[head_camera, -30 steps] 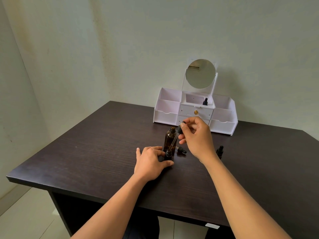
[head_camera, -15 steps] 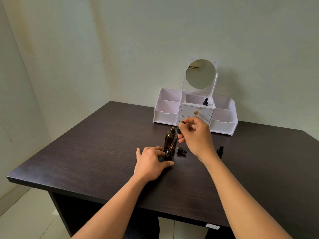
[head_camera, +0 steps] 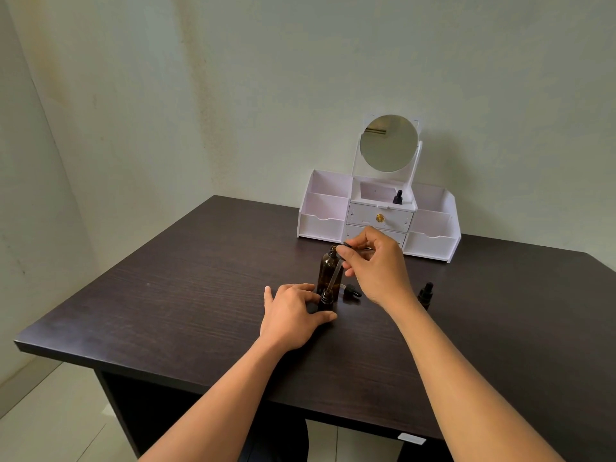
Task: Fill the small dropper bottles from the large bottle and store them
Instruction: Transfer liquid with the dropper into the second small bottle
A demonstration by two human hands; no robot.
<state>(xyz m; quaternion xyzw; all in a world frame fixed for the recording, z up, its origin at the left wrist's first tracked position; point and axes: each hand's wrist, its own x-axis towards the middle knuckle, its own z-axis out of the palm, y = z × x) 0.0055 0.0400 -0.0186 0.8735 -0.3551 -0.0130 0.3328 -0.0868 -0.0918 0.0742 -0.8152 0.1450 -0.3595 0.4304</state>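
One large amber bottle [head_camera: 328, 271] stands upright, uncapped.

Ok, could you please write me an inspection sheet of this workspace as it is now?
Surface: dark table, no spill visible.
Job's things: large amber bottle upright; small open bottle before it, glass dropper tip at its mouth; stored bottle in white organiser's middle compartment; capped bottle standing at right.
Clutter: loose dropper cap lying beside the large amber bottle.
Grips: left hand holds the small open bottle; right hand pinches the glass dropper's bulb.
Cables: nothing seen.
Surroundings: pale walls, round mirror, tiled floor.
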